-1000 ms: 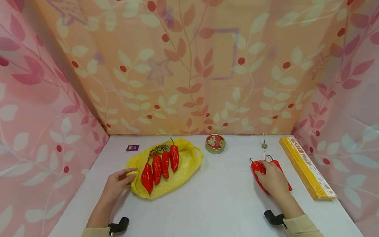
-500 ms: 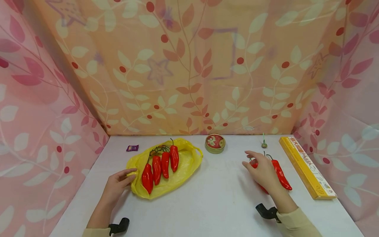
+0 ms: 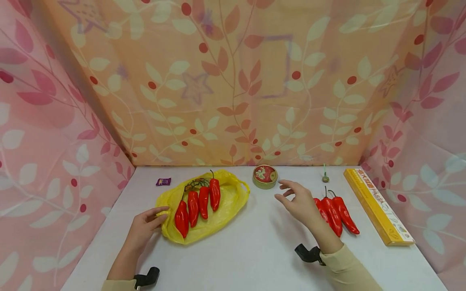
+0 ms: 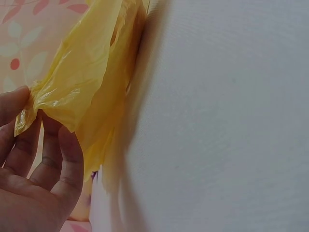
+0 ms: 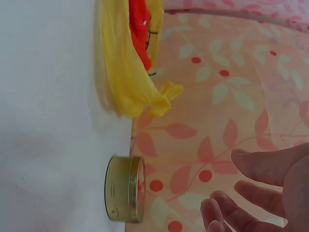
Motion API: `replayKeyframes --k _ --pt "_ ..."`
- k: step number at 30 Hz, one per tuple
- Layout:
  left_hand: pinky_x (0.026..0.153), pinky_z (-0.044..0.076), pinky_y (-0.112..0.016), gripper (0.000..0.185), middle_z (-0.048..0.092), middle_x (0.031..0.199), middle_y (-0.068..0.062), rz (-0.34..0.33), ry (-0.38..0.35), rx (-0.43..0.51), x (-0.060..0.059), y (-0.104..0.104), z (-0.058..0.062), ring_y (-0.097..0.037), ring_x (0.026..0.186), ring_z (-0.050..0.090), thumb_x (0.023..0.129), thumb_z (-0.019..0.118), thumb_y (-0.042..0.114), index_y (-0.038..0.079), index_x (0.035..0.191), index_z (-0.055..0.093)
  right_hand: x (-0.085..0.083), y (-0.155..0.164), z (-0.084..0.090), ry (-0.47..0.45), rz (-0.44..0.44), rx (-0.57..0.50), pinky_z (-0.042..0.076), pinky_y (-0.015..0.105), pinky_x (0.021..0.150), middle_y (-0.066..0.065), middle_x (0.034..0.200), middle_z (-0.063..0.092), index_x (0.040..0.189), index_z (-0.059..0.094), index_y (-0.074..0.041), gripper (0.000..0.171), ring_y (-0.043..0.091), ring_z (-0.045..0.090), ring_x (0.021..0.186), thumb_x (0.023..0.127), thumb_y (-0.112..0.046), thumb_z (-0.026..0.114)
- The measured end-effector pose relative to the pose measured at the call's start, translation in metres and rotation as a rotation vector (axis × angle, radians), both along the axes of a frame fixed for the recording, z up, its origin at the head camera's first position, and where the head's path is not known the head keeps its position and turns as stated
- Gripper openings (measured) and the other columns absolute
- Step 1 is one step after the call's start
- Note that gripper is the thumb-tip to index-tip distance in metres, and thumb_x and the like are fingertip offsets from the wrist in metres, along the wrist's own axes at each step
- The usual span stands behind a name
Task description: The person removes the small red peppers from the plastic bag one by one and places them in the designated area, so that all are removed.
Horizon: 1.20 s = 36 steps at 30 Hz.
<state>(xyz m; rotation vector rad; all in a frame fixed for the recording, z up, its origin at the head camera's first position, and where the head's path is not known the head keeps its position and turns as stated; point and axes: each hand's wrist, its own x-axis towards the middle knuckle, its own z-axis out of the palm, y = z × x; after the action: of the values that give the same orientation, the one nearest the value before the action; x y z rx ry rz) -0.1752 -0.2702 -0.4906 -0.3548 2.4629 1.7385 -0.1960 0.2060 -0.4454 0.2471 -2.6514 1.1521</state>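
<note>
- Left edge of the table (image 3: pixel 262 258): a small purple wrapper (image 3: pixel 163 181) lies near the back corner, apart from everything else.
- Left hand (image 3: pixel 145 228) rests at the near-left rim of the yellow bag (image 3: pixel 229 198); the left wrist view shows thumb and fingers pinching a fold of the plastic. Grip: clamped on the bag's edge.
- Bag lies flat and spread, with four red peppers (image 3: pixel 198 202) in a row on it, stems pointing to the back.
- Round tin (image 3: pixel 265 176) sits behind centre, just right of the bag's handle and not touching it.
- Right hand (image 3: pixel 299 203) hovers above the table between tin and loose peppers, fingers spread and relaxed, holding nothing. Grip: apart.
- Three loose red peppers (image 3: pixel 336 212) lie bunched just right of that hand, on the bare table.
- Small green-stemmed object (image 3: pixel 325 177) stands behind them; too small to identify.
- Long yellow pasta box (image 3: pixel 376 206) lies along the right edge.
- Judgement: the step in hand looks like gathering peppers onto the bag, with the right hand between picks. A next pick calls for closing round one loose pepper without scattering its neighbours.
- Room: the table's middle, between bag and loose peppers, is open for travel; the tin sits behind that path. The box and fabric wall hem in the right side.
</note>
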Motion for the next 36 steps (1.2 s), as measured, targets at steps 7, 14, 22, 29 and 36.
replayKeyframes --k 7,14,22,29,36 --pt "0.087 0.057 -0.020 0.045 0.052 0.146 -0.014 -0.001 0.006 0.005 0.000 -0.001 -0.002 -0.016 0.109 0.062 0.099 0.067 0.029 0.010 0.139 0.061 -0.007 -0.021 0.006 -0.017 0.050 -0.027 0.058 0.031 0.074 0.009 0.119 0.071 0.134 0.063 -0.011 0.049 0.022 0.068 0.097 0.089 -0.024 0.078" --pt "0.089 0.057 -0.023 0.044 0.051 0.146 -0.014 -0.007 0.002 0.014 0.001 0.001 -0.001 -0.020 0.112 0.060 0.099 0.066 0.028 0.010 0.139 0.061 -0.016 -0.046 0.013 -0.043 0.096 -0.075 0.061 0.032 0.073 0.008 0.126 0.069 0.135 0.063 -0.012 0.050 0.023 0.069 0.096 0.089 -0.024 0.078" --pt "0.089 0.057 -0.022 0.043 0.051 0.145 -0.013 0.000 0.001 0.006 0.000 0.001 -0.001 -0.022 0.113 0.060 0.100 0.065 0.028 0.011 0.138 0.061 -0.036 -0.075 0.011 -0.087 0.190 -0.167 0.061 0.034 0.075 0.009 0.115 0.071 0.132 0.066 -0.014 0.045 0.022 0.071 0.094 0.090 -0.024 0.078" --pt "0.089 0.057 -0.022 0.043 0.051 0.144 -0.013 0.005 -0.004 0.017 0.000 0.001 0.002 -0.021 0.113 0.060 0.099 0.066 0.028 0.011 0.138 0.061 -0.050 -0.100 0.008 -0.135 0.236 -0.206 0.062 0.035 0.077 0.015 0.118 0.070 0.129 0.068 -0.013 0.042 0.026 0.069 0.097 0.090 -0.022 0.078" --pt "0.089 0.057 -0.023 0.043 0.050 0.146 -0.013 0.011 -0.022 0.026 0.001 0.000 0.003 -0.022 0.113 0.059 0.099 0.066 0.027 0.011 0.139 0.061 -0.062 -0.124 0.008 -0.176 0.250 -0.232 0.061 0.036 0.081 0.009 0.119 0.070 0.128 0.068 -0.015 0.040 0.029 0.068 0.103 0.090 -0.025 0.077"
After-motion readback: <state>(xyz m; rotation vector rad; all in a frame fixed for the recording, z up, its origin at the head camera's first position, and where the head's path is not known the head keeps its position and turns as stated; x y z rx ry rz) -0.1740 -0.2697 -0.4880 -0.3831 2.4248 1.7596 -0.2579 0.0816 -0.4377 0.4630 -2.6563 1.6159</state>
